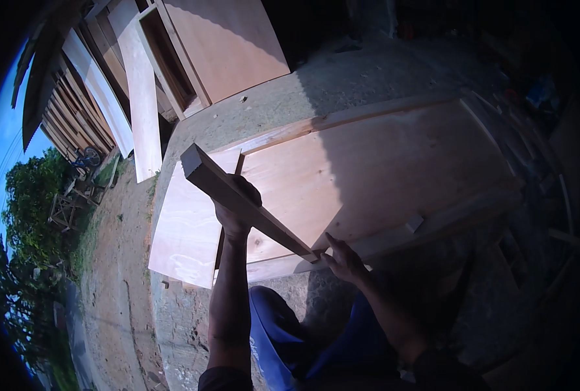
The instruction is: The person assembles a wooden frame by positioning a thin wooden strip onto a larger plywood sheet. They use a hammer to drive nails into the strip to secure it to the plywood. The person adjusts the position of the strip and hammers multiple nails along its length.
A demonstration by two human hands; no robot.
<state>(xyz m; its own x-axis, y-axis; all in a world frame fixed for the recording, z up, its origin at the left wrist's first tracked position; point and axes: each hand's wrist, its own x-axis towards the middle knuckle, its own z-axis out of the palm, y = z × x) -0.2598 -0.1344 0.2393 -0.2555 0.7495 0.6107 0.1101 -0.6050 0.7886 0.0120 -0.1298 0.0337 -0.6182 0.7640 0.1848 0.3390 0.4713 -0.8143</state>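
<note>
The left hand (231, 219) is wrapped firmly round a square-cut wooden beam (257, 216), fingers curled over its upper part, and the beam slants across the panel (290, 189)! High end up over the panel's left part, low end down by the near edge, left of that edge's middle. And there's the right hand (344, 262), right beside the low end, index finger and thumb set apart; it sits in dim light, so whether those fingertips pinch the wood or merely hover next to it, I can't tell.

Technique matters here. One fist is carrying most of this long piece, it seems, so a firm left wrist should stop the top from swinging. The right hand does best as a guide: steady the low end against the near rail (381, 240), fingers at the sides and never underneath, where they could be nipped. Any lowering wants to be slow, with both ends under control, or a corner could dent the flat face.

Watch the small block (414, 223) too, lying on the near edge, right of the hands; keep the beam clear of it. And the shadow's border crosses the panel close to the low end, so lean in and check the contact by eye!
</note>
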